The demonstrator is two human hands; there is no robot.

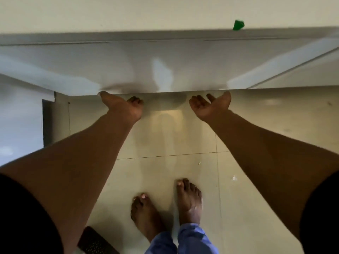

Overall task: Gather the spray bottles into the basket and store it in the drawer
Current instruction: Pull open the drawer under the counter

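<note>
A white drawer front (165,66) fills the middle of the view, below a pale countertop (146,13). My left hand (122,105) is at the front's lower edge, palm up; the thumb touches the edge and the fingers curl just under it. Just under the same edge, my right hand (210,105) is palm up with its fingers apart and nothing in it. Neither the spray bottles nor the basket shows in this view.
A small green object (238,25) sits on the countertop at the right. More white cabinet fronts (22,121) flank the drawer. My bare feet (189,202) stand on pale floor tiles (247,180), and a dark mat (95,241) lies at the lower left.
</note>
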